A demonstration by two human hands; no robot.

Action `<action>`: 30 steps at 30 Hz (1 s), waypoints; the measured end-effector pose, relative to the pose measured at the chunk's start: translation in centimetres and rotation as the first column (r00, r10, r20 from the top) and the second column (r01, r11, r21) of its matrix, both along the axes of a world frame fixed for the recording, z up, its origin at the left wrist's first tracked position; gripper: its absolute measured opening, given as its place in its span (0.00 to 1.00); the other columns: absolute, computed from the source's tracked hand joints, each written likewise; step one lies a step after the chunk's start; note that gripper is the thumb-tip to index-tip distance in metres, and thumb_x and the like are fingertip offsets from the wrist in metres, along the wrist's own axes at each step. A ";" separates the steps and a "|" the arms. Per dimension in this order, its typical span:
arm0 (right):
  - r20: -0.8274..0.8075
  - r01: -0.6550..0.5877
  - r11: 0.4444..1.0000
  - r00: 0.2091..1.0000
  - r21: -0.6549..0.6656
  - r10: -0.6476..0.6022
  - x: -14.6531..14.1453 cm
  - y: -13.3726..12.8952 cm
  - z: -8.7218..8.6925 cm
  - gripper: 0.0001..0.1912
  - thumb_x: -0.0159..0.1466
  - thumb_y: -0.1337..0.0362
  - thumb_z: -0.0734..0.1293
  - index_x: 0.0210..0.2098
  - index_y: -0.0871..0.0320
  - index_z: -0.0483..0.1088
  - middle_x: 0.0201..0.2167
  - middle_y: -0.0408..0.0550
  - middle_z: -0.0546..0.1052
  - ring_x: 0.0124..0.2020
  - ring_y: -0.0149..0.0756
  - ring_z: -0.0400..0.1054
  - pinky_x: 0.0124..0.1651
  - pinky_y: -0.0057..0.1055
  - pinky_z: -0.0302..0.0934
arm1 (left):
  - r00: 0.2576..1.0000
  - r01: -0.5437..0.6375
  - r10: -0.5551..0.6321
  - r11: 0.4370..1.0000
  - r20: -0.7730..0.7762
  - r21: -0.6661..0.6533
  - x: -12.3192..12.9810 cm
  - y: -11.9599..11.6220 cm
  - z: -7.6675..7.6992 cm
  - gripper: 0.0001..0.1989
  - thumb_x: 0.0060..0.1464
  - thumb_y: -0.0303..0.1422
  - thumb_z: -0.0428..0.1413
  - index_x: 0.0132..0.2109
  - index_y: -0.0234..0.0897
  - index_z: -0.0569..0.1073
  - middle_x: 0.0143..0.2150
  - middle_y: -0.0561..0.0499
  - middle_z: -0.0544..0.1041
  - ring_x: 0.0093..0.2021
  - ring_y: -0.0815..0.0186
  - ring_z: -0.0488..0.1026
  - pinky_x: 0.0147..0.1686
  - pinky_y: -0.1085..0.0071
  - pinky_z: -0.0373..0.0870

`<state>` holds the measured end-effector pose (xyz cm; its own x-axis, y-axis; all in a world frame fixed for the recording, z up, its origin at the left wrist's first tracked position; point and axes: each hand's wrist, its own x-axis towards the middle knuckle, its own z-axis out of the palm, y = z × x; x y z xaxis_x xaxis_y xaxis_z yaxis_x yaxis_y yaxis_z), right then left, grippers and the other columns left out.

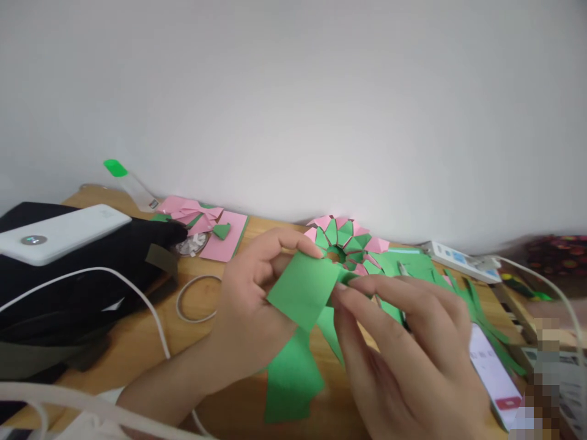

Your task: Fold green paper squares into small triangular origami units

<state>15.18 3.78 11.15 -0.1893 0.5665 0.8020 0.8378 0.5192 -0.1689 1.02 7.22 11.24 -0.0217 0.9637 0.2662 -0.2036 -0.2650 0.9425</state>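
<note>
My left hand (261,299) is closed around a small square of green paper (302,287), with the index finger along its top edge. My right hand (403,342) pinches at the right corner of that paper, where a narrow folded bit of green shows between the fingertips. Whether this bit joins the square I cannot tell. Below the hands, loose green paper pieces (293,379) lie on the wooden table. Just behind the hands is a ring of folded pink and green paper (343,238), partly hidden by my fingers.
Pink and green papers (229,235) lie at the back left, near a clear tube with a green cap (114,168). A white power bank (64,232) rests on black cloth (27,293). At right are green strips (486,311), a phone (493,373) and a power strip (463,260). White cables cross the left side.
</note>
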 end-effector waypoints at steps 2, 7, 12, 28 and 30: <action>0.011 0.006 1.000 1.000 -0.014 -0.005 0.1 -0.1 0.0 0.10 0.62 0.74 0.69 0.41 0.55 0.74 0.36 0.49 0.78 0.39 0.40 0.71 0.43 0.43 0.62 | 0.999 -0.020 0.020 1.000 -0.028 0.008 -0.1 0.1 0.0 0.08 0.48 0.24 0.59 0.33 0.43 0.73 0.22 0.59 0.75 0.20 0.72 0.73 0.16 0.79 0.68; -0.017 0.020 1.000 1.000 0.010 -0.020 -0.1 -0.1 -0.2 0.10 0.62 0.73 0.70 0.42 0.55 0.74 0.36 0.48 0.79 0.38 0.39 0.71 0.43 0.43 0.63 | 0.993 -0.065 0.067 0.998 -0.099 0.027 0.0 0.2 -0.1 0.08 0.48 0.24 0.59 0.34 0.43 0.73 0.20 0.59 0.73 0.17 0.73 0.67 0.13 0.78 0.64; -0.011 0.031 0.999 0.999 0.017 -0.031 -0.3 -0.3 -0.1 0.12 0.61 0.72 0.71 0.44 0.55 0.74 0.39 0.49 0.78 0.41 0.41 0.68 0.45 0.42 0.62 | 0.990 -0.096 0.102 0.993 -0.097 0.067 0.3 -0.1 -0.4 0.07 0.51 0.26 0.59 0.34 0.43 0.72 0.19 0.61 0.73 0.15 0.74 0.65 0.12 0.79 0.62; -0.070 0.098 0.992 0.993 0.074 -0.092 -1.0 -0.5 -0.5 0.10 0.60 0.71 0.72 0.42 0.58 0.75 0.45 0.50 0.76 0.47 0.44 0.66 0.48 0.41 0.62 | 0.965 -0.259 0.253 0.962 0.074 0.089 2.0 -1.3 -0.8 0.07 0.46 0.25 0.64 0.33 0.41 0.76 0.23 0.57 0.79 0.18 0.73 0.72 0.15 0.83 0.67; -0.039 0.064 0.994 0.997 0.084 -0.061 -0.8 -0.5 -0.6 0.10 0.59 0.71 0.73 0.42 0.60 0.75 0.46 0.50 0.75 0.47 0.43 0.65 0.50 0.40 0.62 | 0.956 -0.284 0.276 0.955 0.094 0.083 2.1 -1.5 -0.5 0.08 0.45 0.24 0.64 0.32 0.41 0.77 0.21 0.58 0.78 0.17 0.74 0.71 0.15 0.85 0.66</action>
